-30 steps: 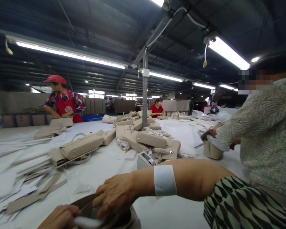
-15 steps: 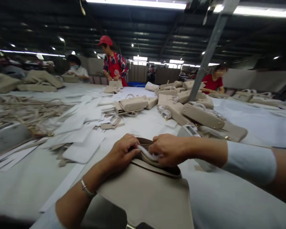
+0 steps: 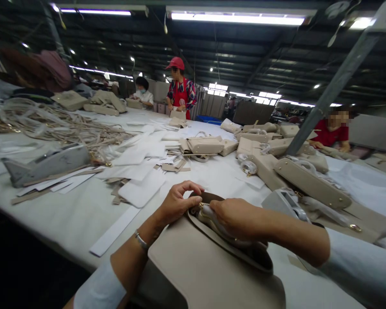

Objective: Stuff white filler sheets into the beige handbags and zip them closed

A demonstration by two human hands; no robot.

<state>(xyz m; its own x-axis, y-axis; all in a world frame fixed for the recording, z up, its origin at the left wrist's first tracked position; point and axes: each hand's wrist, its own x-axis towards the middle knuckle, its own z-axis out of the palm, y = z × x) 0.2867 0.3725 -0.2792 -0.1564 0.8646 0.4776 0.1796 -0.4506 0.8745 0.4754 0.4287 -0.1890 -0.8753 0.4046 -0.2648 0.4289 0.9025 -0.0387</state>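
Note:
A beige handbag (image 3: 225,266) stands in front of me with its flap hanging towards me and its mouth open at the top. My left hand (image 3: 180,201) curls round the left end of the bag's rim, fingers and thumb closed on it. Inside the opening, my right hand (image 3: 238,216) is closed on a handle (image 3: 209,212) in whitish wrapping, with a gold fitting at its left end. The right fingertips are partly hidden by the hand and the bag's edge.
A tape dispenser (image 3: 51,163) stands on the left, another (image 3: 286,206) by my right forearm. White sheets (image 3: 141,189), beige straps (image 3: 61,124) and several finished-looking bags (image 3: 312,180) cover the table. A slanted metal post (image 3: 334,86) rises at right. Co-workers (image 3: 180,92) stand or sit beyond.
My view has turned left, so the scene shifts right. My right hand has pushed the wrapped handle lower into the bag's opening, and its gold fitting now shows. The left hand stays at the rim.

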